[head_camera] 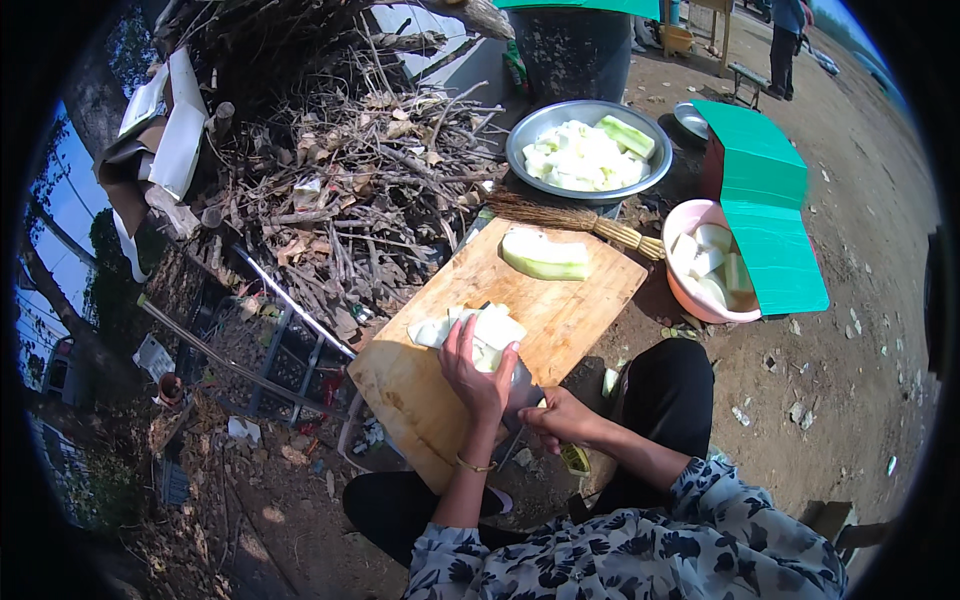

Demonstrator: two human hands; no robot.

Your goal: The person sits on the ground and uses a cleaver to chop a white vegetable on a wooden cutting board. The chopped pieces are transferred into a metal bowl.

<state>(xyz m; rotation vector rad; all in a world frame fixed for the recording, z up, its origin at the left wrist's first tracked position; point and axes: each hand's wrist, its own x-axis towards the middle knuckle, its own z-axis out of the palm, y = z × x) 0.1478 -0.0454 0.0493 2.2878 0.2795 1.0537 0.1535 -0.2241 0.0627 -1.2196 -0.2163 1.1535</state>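
A wooden cutting board (pixel 577 315) lies at a slant before me. On its near part, my left hand (pixel 478 367) is pressed on a pile of pale gourd slices (pixel 497 330), fingers spread over them. My right hand (pixel 559 420) grips the handle of a broad-bladed knife (pixel 523 394); the blade lies beside the slices, partly under my left hand. A large peeled gourd piece (pixel 546 256) rests at the board's far end. Beyond the board stands a metal basin (pixel 517 161) of cut pieces and one longer green-edged piece.
A pink basin (pixel 679 292) with large gourd chunks stands at right, partly covered by a green folded board (pixel 776 217). A straw broom (pixel 577 217) lies behind the cutting board. Sticks and dry leaves (pixel 360 180) are heaped at left. A person (pixel 785 52) stands far off.
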